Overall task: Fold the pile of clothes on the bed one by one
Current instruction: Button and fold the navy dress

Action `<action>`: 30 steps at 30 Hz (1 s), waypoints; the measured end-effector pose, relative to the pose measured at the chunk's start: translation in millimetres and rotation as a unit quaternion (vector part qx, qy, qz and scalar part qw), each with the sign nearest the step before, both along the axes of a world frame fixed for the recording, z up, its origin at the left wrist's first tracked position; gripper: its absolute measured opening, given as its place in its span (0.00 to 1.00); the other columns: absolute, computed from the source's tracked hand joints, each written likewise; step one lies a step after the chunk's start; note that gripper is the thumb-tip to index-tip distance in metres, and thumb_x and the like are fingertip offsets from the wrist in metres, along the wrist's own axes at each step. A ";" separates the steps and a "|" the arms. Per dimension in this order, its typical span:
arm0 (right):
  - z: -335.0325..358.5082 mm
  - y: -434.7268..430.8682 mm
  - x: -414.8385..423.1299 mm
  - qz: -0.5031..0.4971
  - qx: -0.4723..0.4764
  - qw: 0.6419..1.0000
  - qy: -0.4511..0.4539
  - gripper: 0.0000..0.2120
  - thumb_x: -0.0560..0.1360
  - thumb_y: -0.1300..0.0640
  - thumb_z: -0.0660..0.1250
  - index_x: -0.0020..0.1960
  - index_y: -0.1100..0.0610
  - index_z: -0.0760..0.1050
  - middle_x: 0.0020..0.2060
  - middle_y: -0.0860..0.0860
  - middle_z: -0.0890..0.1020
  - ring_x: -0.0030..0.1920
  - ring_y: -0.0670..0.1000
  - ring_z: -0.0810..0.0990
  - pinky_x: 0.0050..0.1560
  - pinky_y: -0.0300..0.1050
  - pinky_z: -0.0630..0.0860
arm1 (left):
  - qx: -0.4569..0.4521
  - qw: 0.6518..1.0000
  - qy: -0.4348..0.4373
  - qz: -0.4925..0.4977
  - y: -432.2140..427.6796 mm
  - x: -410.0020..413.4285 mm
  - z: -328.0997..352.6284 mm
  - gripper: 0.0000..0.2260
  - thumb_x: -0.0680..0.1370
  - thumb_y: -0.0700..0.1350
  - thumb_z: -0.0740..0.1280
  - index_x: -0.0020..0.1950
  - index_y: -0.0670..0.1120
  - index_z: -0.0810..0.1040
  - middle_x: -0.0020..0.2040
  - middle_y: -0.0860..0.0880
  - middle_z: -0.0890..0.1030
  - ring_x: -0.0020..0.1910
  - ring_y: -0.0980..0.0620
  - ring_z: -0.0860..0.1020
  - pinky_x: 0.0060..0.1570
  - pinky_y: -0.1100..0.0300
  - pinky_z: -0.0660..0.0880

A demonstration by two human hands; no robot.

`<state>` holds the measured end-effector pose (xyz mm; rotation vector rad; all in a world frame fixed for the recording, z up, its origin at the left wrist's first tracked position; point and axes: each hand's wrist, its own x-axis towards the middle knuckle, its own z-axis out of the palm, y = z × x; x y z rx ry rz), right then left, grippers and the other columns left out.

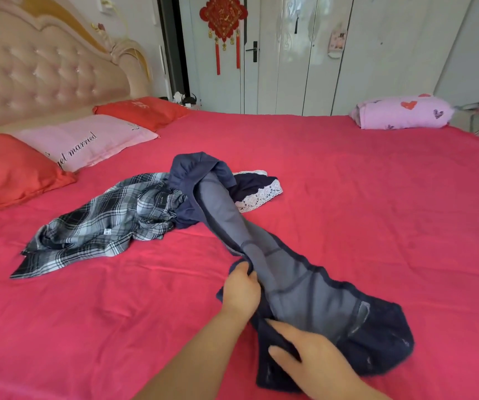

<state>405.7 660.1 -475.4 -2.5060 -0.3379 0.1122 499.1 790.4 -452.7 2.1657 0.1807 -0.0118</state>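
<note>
With my left hand [242, 287] pinching the edge of the navy garment [304, 295] and my right hand [313, 359] gripping its hem at lower centre, I seem to be separating it from the pile [102, 226] mid-frame; next it needs spreading flat on the bed [376, 197].

Bright, even daylight fills the room. Shadows are soft, only thin ones under the crumpled black-and-white plaid shirt [96, 223] and the dark navy garment with grey lining [290, 284]. Pale sheen streaks on the glossy white wardrobe doors [299, 67]. Hot-pink bedsheet [376, 197] reads oversaturated. Wide-angle bend: tufted beige headboard [30, 67] bows, doors lean outward. Overall soft; my right hand [316, 362], nearest the lens, is slightly blurred; garment's dark end loses detail.
</note>
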 end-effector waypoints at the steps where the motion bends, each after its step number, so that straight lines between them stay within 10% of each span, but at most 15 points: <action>1: 9.5 -4.9 -0.6 0.004 0.003 1.000 -0.007 0.19 0.76 0.45 0.62 0.67 0.41 0.70 0.62 0.40 0.77 0.62 0.38 0.73 0.61 0.26 0.63 | -0.001 1.000 -0.027 0.014 3.1 -4.8 9.5 0.08 0.79 0.36 0.57 0.43 0.43 0.72 0.49 0.37 0.78 0.52 0.42 0.75 0.52 0.54 0.64; 4: 46.0 -17.1 5.2 -0.009 -0.026 0.999 -0.037 0.12 0.78 0.51 0.61 0.59 0.49 0.79 0.56 0.42 0.81 0.58 0.42 0.76 0.55 0.27 0.64 | -0.007 0.993 -0.106 0.053 17.3 -17.9 51.0 0.12 0.80 0.36 0.57 0.60 0.36 0.75 0.60 0.37 0.78 0.60 0.41 0.74 0.53 0.58 0.62; 10: 138.8 -7.5 23.0 -0.050 -0.009 0.989 -0.142 0.12 0.77 0.59 0.63 0.60 0.54 0.78 0.51 0.45 0.82 0.53 0.44 0.78 0.45 0.21 0.60 | 0.067 0.964 -0.237 -0.097 63.3 -53.3 161.6 0.08 0.79 0.37 0.60 0.47 0.38 0.78 0.42 0.44 0.79 0.42 0.52 0.73 0.42 0.61 0.63; 14: 195.7 17.5 22.9 -0.066 0.025 0.975 -0.210 0.20 0.76 0.62 0.63 0.67 0.53 0.71 0.49 0.52 0.83 0.51 0.53 0.80 0.49 0.37 0.67 | 0.137 0.925 -0.283 -0.213 90.0 -89.9 234.3 0.10 0.78 0.37 0.62 0.41 0.47 0.78 0.38 0.54 0.78 0.36 0.63 0.72 0.41 0.72 0.66; 22: 236.0 64.4 -3.4 0.002 0.060 0.995 -0.076 0.15 0.78 0.66 0.60 0.64 0.61 0.71 0.59 0.60 0.77 0.55 0.53 0.77 0.53 0.41 0.72 | 0.294 0.834 -0.339 -0.320 102.0 -145.2 326.7 0.08 0.79 0.38 0.63 0.51 0.44 0.82 0.44 0.53 0.81 0.44 0.59 0.75 0.51 0.64 0.69; 26: 226.9 68.0 -34.4 0.062 0.131 0.988 -0.050 0.04 0.73 0.62 0.69 0.42 0.60 0.75 0.35 0.52 0.81 0.35 0.42 0.78 0.38 0.34 0.71 | 0.297 0.831 -0.352 -0.310 105.0 -160.0 350.4 0.08 0.79 0.38 0.63 0.52 0.45 0.82 0.46 0.51 0.82 0.49 0.53 0.78 0.52 0.65 0.69; 28: 220.3 64.8 -42.7 0.070 0.153 0.984 -0.055 0.07 0.79 0.67 0.58 0.50 0.68 0.74 0.45 0.60 0.83 0.48 0.49 0.82 0.48 0.38 0.74 | 0.303 0.827 -0.358 -0.311 107.4 -166.8 361.9 0.08 0.78 0.38 0.63 0.51 0.44 0.82 0.47 0.49 0.83 0.49 0.51 0.79 0.54 0.61 0.71; 30: 220.1 63.2 -50.9 0.072 0.197 0.977 -0.038 0.12 0.81 0.65 0.54 0.54 0.54 0.74 0.52 0.48 0.83 0.50 0.41 0.80 0.51 0.34 0.74 | 0.325 0.812 -0.374 -0.308 108.5 -172.8 372.8 0.09 0.78 0.37 0.63 0.52 0.44 0.82 0.46 0.51 0.82 0.49 0.50 0.79 0.53 0.62 0.70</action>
